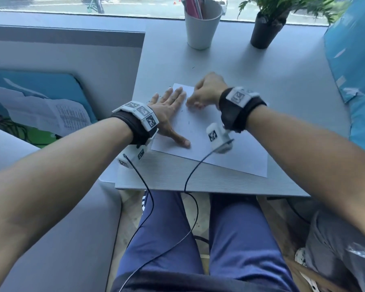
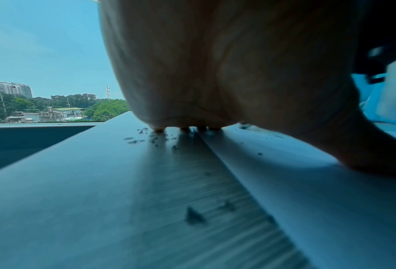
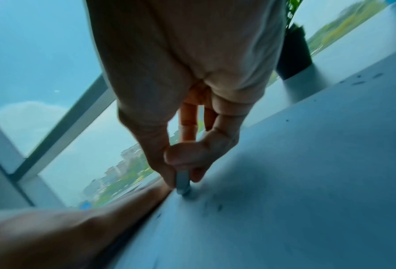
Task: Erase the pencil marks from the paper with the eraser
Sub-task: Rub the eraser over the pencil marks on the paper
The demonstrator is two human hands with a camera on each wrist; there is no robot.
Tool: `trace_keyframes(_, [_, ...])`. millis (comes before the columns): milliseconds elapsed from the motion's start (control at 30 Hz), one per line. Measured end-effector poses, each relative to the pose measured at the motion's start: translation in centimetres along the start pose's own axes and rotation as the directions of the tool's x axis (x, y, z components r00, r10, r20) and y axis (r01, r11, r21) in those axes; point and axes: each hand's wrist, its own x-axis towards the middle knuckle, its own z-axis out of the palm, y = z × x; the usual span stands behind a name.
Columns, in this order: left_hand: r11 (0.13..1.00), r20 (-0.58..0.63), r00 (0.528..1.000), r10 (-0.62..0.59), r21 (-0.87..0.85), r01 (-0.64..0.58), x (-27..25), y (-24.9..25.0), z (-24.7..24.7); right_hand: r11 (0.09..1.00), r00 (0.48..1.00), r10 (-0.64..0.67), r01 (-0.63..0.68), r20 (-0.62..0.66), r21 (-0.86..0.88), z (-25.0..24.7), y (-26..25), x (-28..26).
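A white sheet of paper (image 1: 209, 140) lies askew on the grey table (image 1: 272, 91). My left hand (image 1: 169, 110) lies flat with straight fingers across the sheet's left edge, thumb (image 1: 182, 142) spread onto the paper; in the left wrist view the palm (image 2: 215, 72) arches over that paper edge (image 2: 250, 172). My right hand (image 1: 207, 91) is curled near the sheet's far corner. In the right wrist view its thumb and fingers pinch a small pale eraser (image 3: 183, 182), whose tip touches the paper (image 3: 284, 182) right beside the left hand (image 3: 77, 227). Few faint dark marks (image 1: 189, 122) show mid-sheet.
Dark eraser crumbs (image 2: 151, 138) lie on the table by the left fingertips. A white cup (image 1: 201, 28) of pens and a black plant pot (image 1: 266, 31) stand at the back by the window. Blue material (image 1: 354, 60) lies at the right. Two sensor cables (image 1: 190, 175) hang over the front edge.
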Motion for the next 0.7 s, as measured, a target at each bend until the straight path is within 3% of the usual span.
trace_keyframes(100, [1.000, 0.000, 1.000, -0.003, 0.002, 0.003, -0.1, 0.1, 0.0, 0.999, 0.997, -0.025, 0.024, -0.070, -0.022, 0.3, 0.0, -0.1])
trace_keyframes(233, [1.000, -0.006, 1.000, -0.006, 0.009, 0.006, 0.1, -0.1, 0.3, 0.997, 0.979, -0.046, 0.058, 0.198, -0.055, 1.7, 2.0, -3.7])
trace_keyframes(267, [1.000, -0.007, 1.000, -0.008, 0.006, 0.008, 0.1, -0.2, 0.2, 0.996, 0.976, -0.051, 0.064, 0.214, -0.055, 1.5, 1.9, -3.4])
trace_keyframes(433, [1.000, -0.005, 1.000, -0.005, -0.012, 0.005, 0.0, 0.1, 0.0, 1.000, 0.997, -0.010, 0.009, -0.077, -0.009, -0.7, -0.2, 1.2])
trace_keyframes(500, [1.000, -0.008, 1.000, -0.012, -0.014, 0.012, 0.0, 0.1, 0.1, 0.999, 0.998, -0.033, 0.030, -0.062, -0.040, -0.4, 0.1, 0.8])
trace_keyframes(633, [1.000, -0.021, 1.000, -0.007, 0.008, 0.008, 0.1, 0.0, 0.4, 0.995, 0.987, -0.045, 0.057, 0.151, -0.077, 1.0, 2.3, -2.4])
trace_keyframes(700, [1.000, -0.019, 1.000, -0.012, 0.016, 0.012, 0.1, 0.0, 0.3, 0.999, 0.994, -0.030, 0.034, 0.103, -0.041, 0.7, 2.0, -1.4])
